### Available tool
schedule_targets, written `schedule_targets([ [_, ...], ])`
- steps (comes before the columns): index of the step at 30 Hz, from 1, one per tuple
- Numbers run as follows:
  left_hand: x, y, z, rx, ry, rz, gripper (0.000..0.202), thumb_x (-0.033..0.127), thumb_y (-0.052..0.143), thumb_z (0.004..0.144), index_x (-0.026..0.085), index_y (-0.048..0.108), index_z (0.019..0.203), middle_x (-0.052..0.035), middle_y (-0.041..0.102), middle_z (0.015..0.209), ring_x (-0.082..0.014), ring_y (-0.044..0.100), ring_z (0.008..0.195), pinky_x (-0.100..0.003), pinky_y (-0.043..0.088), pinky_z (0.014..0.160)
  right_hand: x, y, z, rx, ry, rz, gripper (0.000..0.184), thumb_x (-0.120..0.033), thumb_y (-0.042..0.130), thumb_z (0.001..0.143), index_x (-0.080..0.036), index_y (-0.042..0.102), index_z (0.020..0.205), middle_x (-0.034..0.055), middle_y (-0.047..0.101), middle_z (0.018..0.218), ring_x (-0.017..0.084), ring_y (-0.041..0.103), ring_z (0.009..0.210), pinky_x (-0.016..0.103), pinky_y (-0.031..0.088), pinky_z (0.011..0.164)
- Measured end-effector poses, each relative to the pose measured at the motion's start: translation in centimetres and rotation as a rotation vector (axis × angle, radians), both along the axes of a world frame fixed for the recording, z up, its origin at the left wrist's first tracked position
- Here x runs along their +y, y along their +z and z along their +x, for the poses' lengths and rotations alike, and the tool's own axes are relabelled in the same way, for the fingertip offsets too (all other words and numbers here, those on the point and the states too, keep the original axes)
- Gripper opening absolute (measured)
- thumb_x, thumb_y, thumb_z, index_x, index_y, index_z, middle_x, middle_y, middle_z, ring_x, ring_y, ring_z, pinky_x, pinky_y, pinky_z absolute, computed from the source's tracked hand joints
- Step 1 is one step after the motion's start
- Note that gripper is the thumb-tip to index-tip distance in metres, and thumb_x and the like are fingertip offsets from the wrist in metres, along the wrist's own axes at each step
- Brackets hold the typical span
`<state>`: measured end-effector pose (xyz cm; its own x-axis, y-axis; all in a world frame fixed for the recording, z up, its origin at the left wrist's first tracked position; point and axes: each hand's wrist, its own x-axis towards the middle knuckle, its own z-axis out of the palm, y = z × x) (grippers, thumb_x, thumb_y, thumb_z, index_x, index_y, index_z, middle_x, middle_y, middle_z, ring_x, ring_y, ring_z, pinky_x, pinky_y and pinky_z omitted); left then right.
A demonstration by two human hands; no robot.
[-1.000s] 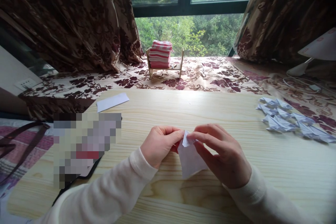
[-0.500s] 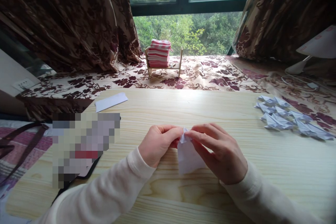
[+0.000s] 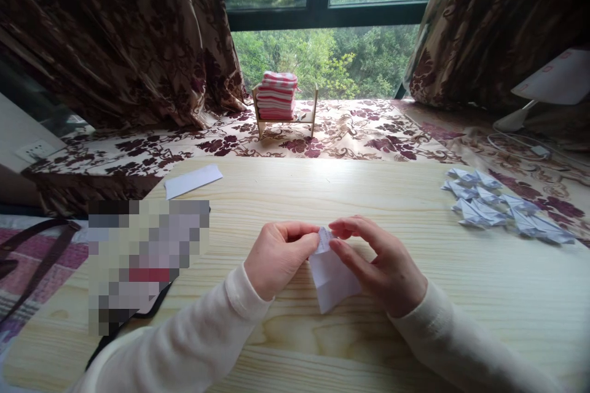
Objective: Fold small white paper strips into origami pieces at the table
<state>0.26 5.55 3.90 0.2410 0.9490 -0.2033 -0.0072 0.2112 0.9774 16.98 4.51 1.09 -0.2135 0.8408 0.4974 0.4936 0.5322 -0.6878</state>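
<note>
A white sheet of paper (image 3: 332,282), its top end folded over, is held above the wooden table in front of me. My left hand (image 3: 282,255) pinches the folded end from the left between thumb and fingers. At the right side of that fold, my right hand (image 3: 385,264) has its thumb and fingertips curled against the paper, with a small gap showing between thumb and index finger. The folded flap (image 3: 324,239) shows between the two hands. The sheet's lower part hangs down, its right edge partly behind my right hand.
Several folded white paper pieces (image 3: 483,206) lie at the table's right. A folded paper strip (image 3: 193,181) lies at the back left, near a blurred, pixelated item (image 3: 147,258). Beyond the table (image 3: 286,344) stand a small rack with folded cloths (image 3: 276,96) and a lamp (image 3: 553,77).
My right fingers have opened slightly and shifted at the fold, so the folded flap shows flatter and more clearly. My left hand keeps its pinch. The view has shifted slightly.
</note>
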Motion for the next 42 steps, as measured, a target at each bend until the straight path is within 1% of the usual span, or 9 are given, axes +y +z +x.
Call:
schedule_targets([
  [5,-0.1,0.2,0.1,0.010,0.004,0.001,0.016,0.024,0.066,0.066,0.018,0.077,0.076,-0.0001,0.072,0.067,-0.0133,0.057,0.066,-0.022,0.043,0.062,0.3,-0.3,0.2,0.030,0.029,-0.242,0.017,-0.031,0.054,0.085,-0.017,0.063,0.080,0.0033,0.062,0.072,0.015,0.057,0.066,0.027,0.046,0.061],
  [8,-0.2,0.2,0.1,0.002,-0.013,0.010,0.015,0.023,0.065,0.067,0.019,0.077,0.076,0.0003,0.073,0.070,-0.0128,0.058,0.067,-0.021,0.044,0.063,0.2,0.2,0.2,0.061,0.029,-0.301,0.021,-0.032,0.053,0.085,-0.016,0.063,0.076,0.0027,0.061,0.068,0.014,0.056,0.063,0.025,0.045,0.058],
  [15,-0.2,-0.1,-0.2,-0.003,-0.089,0.064,0.016,0.024,0.061,0.074,0.018,0.076,0.076,0.0006,0.071,0.068,-0.0145,0.060,0.075,-0.022,0.045,0.069,0.2,1.2,0.1,0.091,0.015,-0.298,0.023,-0.033,0.054,0.082,-0.015,0.064,0.072,0.0023,0.063,0.064,0.012,0.056,0.059,0.021,0.044,0.055],
  [19,-0.4,-0.1,-0.1,0.037,0.011,0.108,0.017,0.027,0.059,0.076,0.015,0.071,0.078,-0.0007,0.070,0.071,-0.0132,0.061,0.072,-0.021,0.047,0.068,0.2,1.3,0.1,0.108,-0.013,-0.308,0.025,-0.034,0.054,0.081,-0.014,0.064,0.070,0.0027,0.063,0.062,0.012,0.056,0.057,0.021,0.045,0.054],
  [22,-0.8,-0.1,0.2,0.117,0.117,0.232,0.013,0.027,0.061,0.074,0.015,0.064,0.077,0.0003,0.065,0.069,-0.0114,0.057,0.064,-0.021,0.046,0.061,0.2,1.2,0.1,0.143,-0.028,-0.345,0.027,-0.036,0.054,0.080,-0.014,0.064,0.070,0.0033,0.063,0.061,0.013,0.055,0.056,0.022,0.045,0.053],
  [26,-1.2,-0.5,0.5,0.343,0.096,0.403,0.012,0.026,0.062,0.072,0.016,0.057,0.068,0.0003,0.057,0.063,-0.0123,0.054,0.058,-0.022,0.044,0.053,0.3,1.0,0.1,0.214,-0.027,-0.410,0.029,-0.040,0.055,0.078,-0.013,0.063,0.070,0.0031,0.061,0.061,0.013,0.053,0.055,0.023,0.043,0.051],
  [29,-1.2,-0.8,0.4,0.424,0.096,0.538,0.009,0.022,0.061,0.072,0.016,0.057,0.067,-0.0008,0.057,0.065,-0.0135,0.055,0.061,-0.024,0.044,0.056,0.4,1.0,0.1,0.256,-0.011,-0.440,0.029,-0.041,0.055,0.078,-0.014,0.063,0.069,0.0030,0.061,0.061,0.013,0.053,0.056,0.023,0.044,0.051],
  [34,-1.2,-0.7,0.1,0.450,0.054,0.706,0.014,0.015,0.058,0.077,0.016,0.055,0.063,-0.0003,0.057,0.063,-0.0121,0.055,0.061,-0.025,0.043,0.061,0.4,1.0,0.3,0.241,0.019,-0.459,0.027,-0.040,0.056,0.078,-0.015,0.064,0.071,0.0039,0.064,0.065,0.015,0.056,0.059,0.024,0.046,0.053],
  [42,-1.7,-0.2,0.1,0.453,-0.040,0.674,0.014,0.014,0.056,0.078,0.017,0.054,0.065,0.0012,0.058,0.061,-0.0111,0.055,0.059,-0.022,0.042,0.060,0.2,1.2,0.3,0.248,0.069,-0.372,0.018,-0.032,0.057,0.079,-0.017,0.065,0.078,0.0034,0.070,0.072,0.015,0.062,0.064,0.025,0.050,0.060],
])
